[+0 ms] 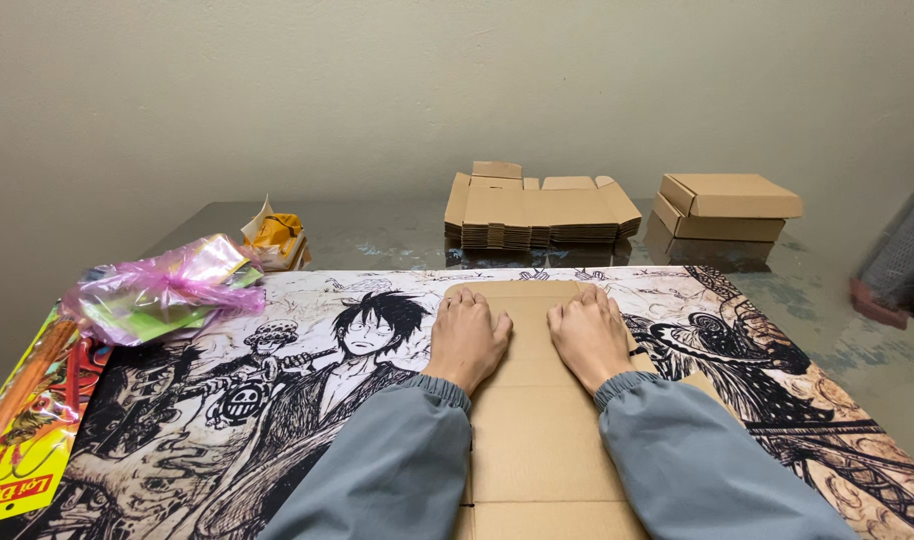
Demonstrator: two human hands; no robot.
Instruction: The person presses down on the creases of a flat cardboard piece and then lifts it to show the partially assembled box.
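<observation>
A flat, unfolded brown cardboard box blank (537,440) lies on a black-and-white illustrated mat (277,400) in front of me. My left hand (465,338) rests palm down on the blank's upper left part, fingers together and stretched out. My right hand (589,335) lies palm down beside it on the upper right part, with a dark ring on one finger. Both hands press flat and hold nothing. Grey sleeves cover both forearms.
A stack of flat cardboard blanks (537,212) sits at the back of the dark glossy table (827,300), with a folded cardboard box (725,205) to its right. Pink and green plastic bags (162,288), a small yellow packet (275,238) and a colourful package (22,430) lie left.
</observation>
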